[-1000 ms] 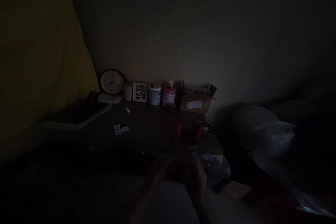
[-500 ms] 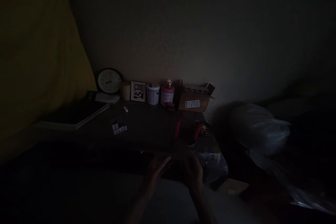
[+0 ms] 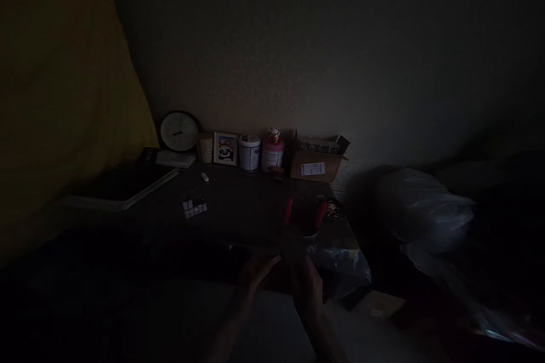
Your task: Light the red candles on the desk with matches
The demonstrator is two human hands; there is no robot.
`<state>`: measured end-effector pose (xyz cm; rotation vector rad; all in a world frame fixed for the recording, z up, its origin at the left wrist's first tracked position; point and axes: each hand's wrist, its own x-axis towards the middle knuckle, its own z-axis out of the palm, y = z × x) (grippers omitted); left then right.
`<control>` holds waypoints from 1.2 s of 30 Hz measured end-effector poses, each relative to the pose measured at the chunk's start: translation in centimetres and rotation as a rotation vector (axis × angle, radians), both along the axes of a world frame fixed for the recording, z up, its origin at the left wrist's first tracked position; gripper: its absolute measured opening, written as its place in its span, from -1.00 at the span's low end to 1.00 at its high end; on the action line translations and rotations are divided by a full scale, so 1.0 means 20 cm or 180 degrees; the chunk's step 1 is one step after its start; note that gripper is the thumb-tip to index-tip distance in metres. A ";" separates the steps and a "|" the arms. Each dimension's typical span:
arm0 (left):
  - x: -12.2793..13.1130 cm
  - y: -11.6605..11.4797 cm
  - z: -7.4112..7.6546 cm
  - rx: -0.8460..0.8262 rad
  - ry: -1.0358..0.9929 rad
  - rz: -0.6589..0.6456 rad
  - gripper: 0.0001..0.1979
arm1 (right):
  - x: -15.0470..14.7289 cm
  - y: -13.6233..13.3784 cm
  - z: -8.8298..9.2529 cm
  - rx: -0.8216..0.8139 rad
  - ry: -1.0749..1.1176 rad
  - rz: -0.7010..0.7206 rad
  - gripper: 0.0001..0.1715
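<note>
The room is very dark. My left hand [image 3: 255, 272] and my right hand [image 3: 309, 286] are close together at the front edge of a dark desk [image 3: 238, 210]. Their fingers face each other over a dark gap, and I cannot make out whether anything is between them. Just beyond them stands a cup with red-handled tools [image 3: 303, 221]. Crumpled clear plastic [image 3: 343, 264] lies to the right of my right hand.
Along the wall stand a round clock [image 3: 179, 131], a panda picture frame [image 3: 225, 148], a white can [image 3: 249, 152], a pink jar [image 3: 272, 152] and a cardboard box [image 3: 317, 164]. A small cube puzzle [image 3: 195, 207] lies mid-desk. A yellow curtain [image 3: 63, 96] hangs left; a white bag [image 3: 426, 210] sits right.
The blurred hands have come into sharper view and sit slightly lower. The view shifted a little; the desk items stay where they were.
</note>
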<state>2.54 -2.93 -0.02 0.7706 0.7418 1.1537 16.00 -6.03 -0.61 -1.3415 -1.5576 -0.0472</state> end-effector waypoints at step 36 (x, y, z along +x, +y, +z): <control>0.03 0.07 -0.10 -0.0040 -0.0006 0.0178 -0.70 | 0.04 -0.02 0.03 0.0057 -0.0423 0.0115 -0.75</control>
